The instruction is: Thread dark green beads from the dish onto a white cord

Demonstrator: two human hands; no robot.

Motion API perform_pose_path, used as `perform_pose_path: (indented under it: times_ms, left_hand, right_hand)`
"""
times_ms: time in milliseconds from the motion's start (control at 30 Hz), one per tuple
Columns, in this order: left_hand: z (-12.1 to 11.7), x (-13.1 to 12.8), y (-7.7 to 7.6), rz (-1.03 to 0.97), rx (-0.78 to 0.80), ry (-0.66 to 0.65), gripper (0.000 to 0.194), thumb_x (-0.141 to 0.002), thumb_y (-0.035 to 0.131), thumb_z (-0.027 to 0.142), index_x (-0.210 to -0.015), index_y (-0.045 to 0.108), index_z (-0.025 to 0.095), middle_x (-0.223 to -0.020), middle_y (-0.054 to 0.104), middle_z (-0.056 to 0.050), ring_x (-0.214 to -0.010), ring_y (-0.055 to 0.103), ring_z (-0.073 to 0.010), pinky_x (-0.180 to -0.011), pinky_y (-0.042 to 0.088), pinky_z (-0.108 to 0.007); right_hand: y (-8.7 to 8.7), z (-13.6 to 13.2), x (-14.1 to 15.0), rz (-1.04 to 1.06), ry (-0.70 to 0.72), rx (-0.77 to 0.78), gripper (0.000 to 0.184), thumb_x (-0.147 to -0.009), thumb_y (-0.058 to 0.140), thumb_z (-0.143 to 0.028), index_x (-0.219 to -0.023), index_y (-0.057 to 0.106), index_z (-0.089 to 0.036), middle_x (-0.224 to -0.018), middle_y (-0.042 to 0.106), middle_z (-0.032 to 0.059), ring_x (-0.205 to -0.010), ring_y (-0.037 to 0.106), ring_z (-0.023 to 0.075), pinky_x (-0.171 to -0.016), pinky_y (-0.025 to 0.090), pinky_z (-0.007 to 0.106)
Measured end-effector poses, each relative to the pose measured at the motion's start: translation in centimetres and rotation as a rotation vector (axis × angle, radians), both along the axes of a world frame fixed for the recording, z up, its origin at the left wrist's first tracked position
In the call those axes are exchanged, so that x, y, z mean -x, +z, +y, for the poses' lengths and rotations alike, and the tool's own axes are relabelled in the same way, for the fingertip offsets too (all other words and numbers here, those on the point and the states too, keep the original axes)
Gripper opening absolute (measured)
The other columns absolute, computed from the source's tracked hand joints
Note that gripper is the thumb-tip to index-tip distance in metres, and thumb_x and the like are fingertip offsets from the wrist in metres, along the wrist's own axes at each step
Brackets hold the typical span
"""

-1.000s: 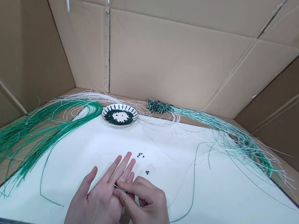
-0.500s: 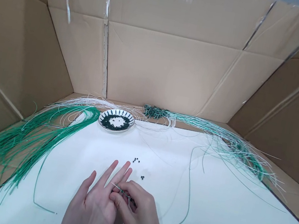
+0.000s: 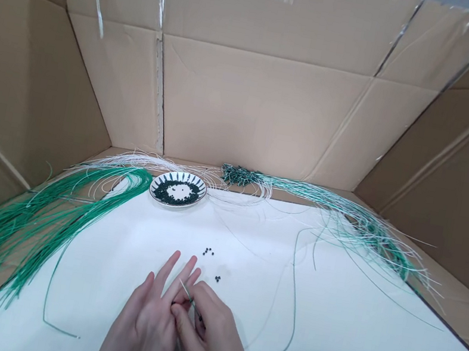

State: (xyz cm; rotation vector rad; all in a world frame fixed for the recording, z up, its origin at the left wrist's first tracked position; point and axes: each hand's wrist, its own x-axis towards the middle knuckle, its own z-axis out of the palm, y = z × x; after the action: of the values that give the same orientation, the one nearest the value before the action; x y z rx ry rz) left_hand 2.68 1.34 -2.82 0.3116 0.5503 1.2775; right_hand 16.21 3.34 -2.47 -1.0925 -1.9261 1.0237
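My left hand [image 3: 145, 320] lies palm toward the white tabletop [image 3: 323, 342] with its fingers spread, and a thin wire [image 3: 185, 291] rests against its fingers. My right hand [image 3: 212, 341] pinches that wire between thumb and fingers, and a tiny dark bead seems to sit where they meet. Just above my fingertips lie two small groups of loose dark green beads [image 3: 208, 251] [image 3: 217, 278]. A patterned plate [image 3: 180, 175] holding a heap of the same beads stands farther back.
Long green wires [image 3: 40, 220] fan out at the left, white wires [image 3: 128, 160] lie behind the plate, and a bundle of beaded wires [image 3: 239, 175] trails to the right. A loose green wire [image 3: 290, 324] curves across the table. Cardboard walls [image 3: 250, 112] surround everything.
The whole view has shifted slightly left and down. My right hand's pinch has moved closer to my left fingers, and the wire now tilts more steeply toward the upper left.
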Motion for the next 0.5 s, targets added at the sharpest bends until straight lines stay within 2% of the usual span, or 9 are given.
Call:
perform_pose_path:
  times_ms: [167, 267, 333, 367, 433, 500]
  left_hand:
    - [-0.2, -1.1, -0.1, 0.125, -0.001, 0.085, 0.039, -0.098, 0.057, 0.03, -0.135, 0.066, 0.04, -0.154, 0.057, -0.003, -0.143, 0.049, -0.0293, -0.117, 0.036, -0.051]
    - [-0.1, -1.1, 0.2, 0.182, 0.017, 0.131, 0.033, -0.099, 0.053, 0.044, -0.127, 0.071, 0.045, -0.156, 0.054, 0.007, -0.14, 0.052, -0.0254, -0.113, 0.041, -0.039]
    - [0.0, -0.8, 0.5, 0.374, -0.008, 0.185, 0.029, -0.095, 0.063, 0.045, -0.118, 0.078, 0.038, -0.147, 0.063, 0.004, -0.133, 0.055, -0.0221, -0.105, 0.045, -0.025]
    - [0.1, -0.6, 0.6, 0.522, -0.052, 0.224, 0.025, -0.09, 0.071, 0.04, -0.111, 0.081, 0.033, -0.136, 0.07, 0.001, -0.125, 0.06, -0.0217, -0.1, 0.046, -0.021]
    - [0.1, -0.4, 0.9, 0.836, -0.185, 0.323, 0.02, -0.077, 0.085, 0.025, -0.097, 0.085, 0.027, -0.109, 0.077, -0.003, -0.102, 0.066, -0.0214, -0.089, 0.05, -0.017]
    - [0.0, -0.4, 1.1, 1.039, -0.321, 0.389, 0.023, -0.071, 0.088, 0.016, -0.089, 0.085, 0.028, -0.093, 0.075, -0.003, -0.087, 0.067, -0.0212, -0.081, 0.053, -0.018]
  right_hand:
    - [-0.2, -0.2, -0.2, 0.022, -0.012, 0.079, 0.01, -0.092, 0.049, -0.017, -0.083, 0.048, -0.022, -0.075, 0.045, -0.0018, -0.064, 0.041, 0.0166, -0.063, 0.034, 0.029]
    - [0.5, 0.1, -0.6, 0.085, -0.043, 0.165, 0.009, -0.09, 0.051, -0.022, -0.082, 0.052, -0.021, -0.07, 0.041, -0.0041, -0.061, 0.037, 0.0149, -0.06, 0.031, 0.028]
    - [1.4, 0.5, -1.1, 0.146, -0.067, 0.239, 0.011, -0.091, 0.052, -0.026, -0.082, 0.055, -0.02, -0.065, 0.038, -0.006, -0.058, 0.033, 0.0134, -0.057, 0.029, 0.026]
    - [1.8, 0.7, -1.4, 0.178, -0.073, 0.272, 0.013, -0.091, 0.053, -0.029, -0.083, 0.056, -0.019, -0.064, 0.037, -0.0065, -0.057, 0.032, 0.0129, -0.056, 0.028, 0.026]
    - [2.4, 1.0, -1.8, 0.239, -0.072, 0.327, 0.017, -0.091, 0.055, -0.034, -0.083, 0.059, -0.019, -0.064, 0.038, -0.0064, -0.057, 0.03, 0.0124, -0.055, 0.026, 0.025]
    - [2.7, 1.2, -2.0, 0.284, -0.05, 0.372, 0.021, -0.089, 0.058, -0.039, -0.084, 0.06, -0.019, -0.066, 0.044, -0.0048, -0.058, 0.032, 0.0123, -0.056, 0.028, 0.025]
